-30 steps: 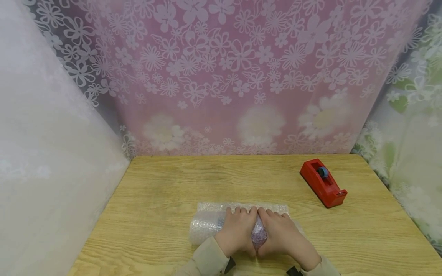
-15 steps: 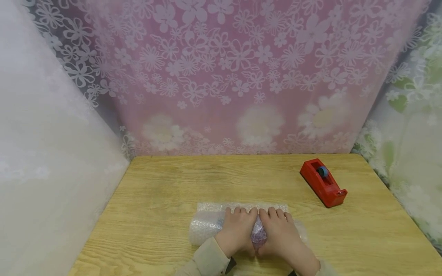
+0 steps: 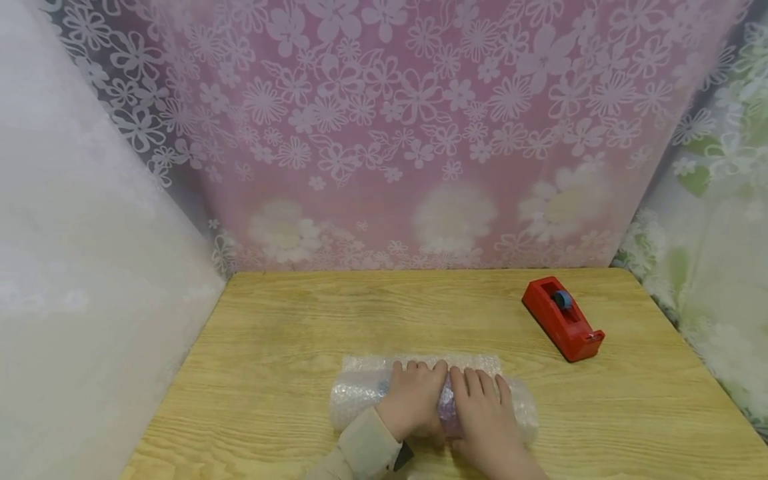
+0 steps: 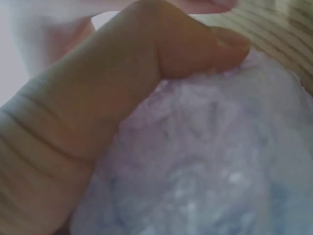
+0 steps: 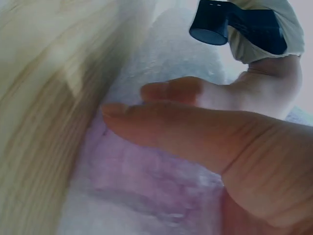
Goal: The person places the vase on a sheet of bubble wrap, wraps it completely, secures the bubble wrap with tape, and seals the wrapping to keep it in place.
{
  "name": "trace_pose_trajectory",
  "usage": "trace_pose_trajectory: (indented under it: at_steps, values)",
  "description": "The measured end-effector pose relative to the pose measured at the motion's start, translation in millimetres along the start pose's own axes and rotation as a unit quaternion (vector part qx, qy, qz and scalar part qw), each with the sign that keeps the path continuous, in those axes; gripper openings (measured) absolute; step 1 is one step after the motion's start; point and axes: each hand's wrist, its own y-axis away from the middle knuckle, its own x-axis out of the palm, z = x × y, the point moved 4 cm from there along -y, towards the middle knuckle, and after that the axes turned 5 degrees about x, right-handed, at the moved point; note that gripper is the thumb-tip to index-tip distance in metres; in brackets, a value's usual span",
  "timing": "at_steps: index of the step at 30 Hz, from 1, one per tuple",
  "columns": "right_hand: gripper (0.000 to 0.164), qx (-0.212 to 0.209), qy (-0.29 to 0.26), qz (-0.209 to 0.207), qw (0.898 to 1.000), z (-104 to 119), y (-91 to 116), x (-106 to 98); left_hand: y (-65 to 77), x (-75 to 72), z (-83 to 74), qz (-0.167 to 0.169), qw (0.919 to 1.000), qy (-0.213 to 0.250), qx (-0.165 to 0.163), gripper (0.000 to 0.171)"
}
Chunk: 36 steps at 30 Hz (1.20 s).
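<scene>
A roll of clear bubble wrap [image 3: 354, 399] lies across the front of the table, with something purple [image 3: 448, 412] showing through its middle. My left hand [image 3: 414, 400] grips the roll just left of the purple part, fingers over the top and thumb on the near side. Beside it my right hand [image 3: 489, 420] holds the roll on the right, its fingers reaching over the top. In the right wrist view both thumbs, the right thumb [image 5: 186, 129] in front, lie against the wrap. The left wrist view shows the left thumb [image 4: 112, 93] bent over the wrapped surface. What the wrap encloses is unclear.
A red tape dispenser [image 3: 561, 320] with a blue-cored roll stands at the right rear of the wooden table [image 3: 288, 320]. A flat strip of bubble wrap [image 3: 420, 361] extends behind the roll. Floral curtains [image 3: 384, 133] hang at the back and sides.
My right hand has shifted rightward and toward me along the roll, uncovering more of its right end. The left hand keeps its place; the roll has barely moved.
</scene>
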Motion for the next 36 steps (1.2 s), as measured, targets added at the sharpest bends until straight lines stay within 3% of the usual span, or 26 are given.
trace_pose_trajectory:
  at_steps: [10,18,23,29,36]
  values:
    - [0.094,-0.015,0.008,-0.025,1.0,4.0,-5.6,1.9,-1.0,0.0,5.1,0.019,0.9985,0.048,0.02,0.081]
    - [0.097,-0.019,-0.023,-0.01,0.999,-0.8,-11.1,4.2,-2.2,2.4,7.9,0.043,0.9971,0.063,-0.002,0.086]
    - [0.096,-0.027,-0.029,-0.013,0.999,-3.1,-11.9,3.4,-0.5,2.5,6.4,0.021,0.9982,0.057,-0.005,0.086]
    - [0.09,-0.03,-0.035,-0.002,0.999,-7.2,-16.1,4.9,2.2,2.8,0.8,-0.024,0.9995,-0.015,-0.017,0.099]
    - [0.089,-0.036,-0.027,0.007,0.999,-7.5,-19.9,1.9,8.1,5.0,-5.6,-0.084,0.9929,-0.08,-0.024,0.101]
